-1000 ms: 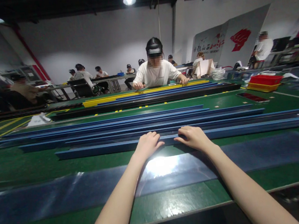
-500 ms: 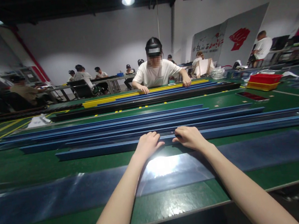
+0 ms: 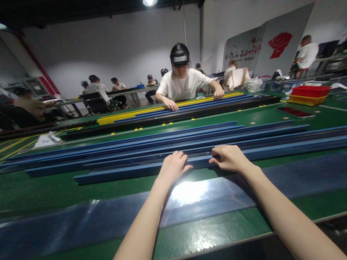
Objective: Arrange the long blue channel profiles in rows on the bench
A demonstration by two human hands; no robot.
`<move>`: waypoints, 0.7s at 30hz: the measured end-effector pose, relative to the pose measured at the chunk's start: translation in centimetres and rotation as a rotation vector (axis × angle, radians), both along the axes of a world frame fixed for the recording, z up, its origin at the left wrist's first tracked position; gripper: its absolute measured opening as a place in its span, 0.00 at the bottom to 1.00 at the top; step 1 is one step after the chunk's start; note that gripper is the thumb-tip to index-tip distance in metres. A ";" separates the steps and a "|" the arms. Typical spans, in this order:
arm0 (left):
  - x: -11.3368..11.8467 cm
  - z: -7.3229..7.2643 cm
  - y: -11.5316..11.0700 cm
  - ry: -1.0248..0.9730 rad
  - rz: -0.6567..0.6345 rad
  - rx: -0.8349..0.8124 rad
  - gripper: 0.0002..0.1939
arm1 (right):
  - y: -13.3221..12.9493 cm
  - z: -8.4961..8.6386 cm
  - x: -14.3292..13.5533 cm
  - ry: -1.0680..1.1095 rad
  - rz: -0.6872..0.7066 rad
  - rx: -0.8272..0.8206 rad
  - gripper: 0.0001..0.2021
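Observation:
Both my hands are on the nearest long blue channel strip [image 3: 128, 173], which lies across the green table [image 3: 211, 235]. My left hand [image 3: 175, 166] curls its fingers over the strip's far side, with the thumb on the near side. A short way to the right, my right hand [image 3: 228, 158] grips the same strip with bent fingers. Behind it lie several more blue strips [image 3: 48, 170], roughly parallel. Closer to me a clear, bluish flat sheet [image 3: 108, 218] stretches across the table under my forearms.
Across the table a person [image 3: 183, 82] in a white shirt touches yellow strips [image 3: 130, 115]. A long black strip [image 3: 172, 117] lies before them. Red and yellow trays [image 3: 308, 94] and a dark phone-like slab [image 3: 297, 111] sit at the right. More people sit behind.
The near blue strip's left end has shifted right. My right hand has moved right, widening the gap between my hands; my left hand has barely moved.

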State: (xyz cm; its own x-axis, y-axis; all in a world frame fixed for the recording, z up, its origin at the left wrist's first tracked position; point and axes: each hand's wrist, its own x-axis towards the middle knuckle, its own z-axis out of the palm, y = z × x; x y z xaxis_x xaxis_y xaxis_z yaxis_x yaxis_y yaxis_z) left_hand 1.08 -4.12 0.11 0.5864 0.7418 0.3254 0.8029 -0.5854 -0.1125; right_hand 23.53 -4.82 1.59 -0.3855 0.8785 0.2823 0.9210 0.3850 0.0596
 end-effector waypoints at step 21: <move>0.3 -0.1 -0.1 0.008 -0.008 -0.005 0.12 | -0.2 -1.1 -2.4 0.018 0.088 -0.038 0.15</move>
State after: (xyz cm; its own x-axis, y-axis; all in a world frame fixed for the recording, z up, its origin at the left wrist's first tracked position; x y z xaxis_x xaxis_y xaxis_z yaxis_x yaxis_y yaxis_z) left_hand 1.36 -4.23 0.03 0.5947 0.7387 0.3173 0.7975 -0.5921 -0.1162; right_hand 21.15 -5.06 0.45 -0.4564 0.8518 0.2571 0.8845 0.4658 0.0267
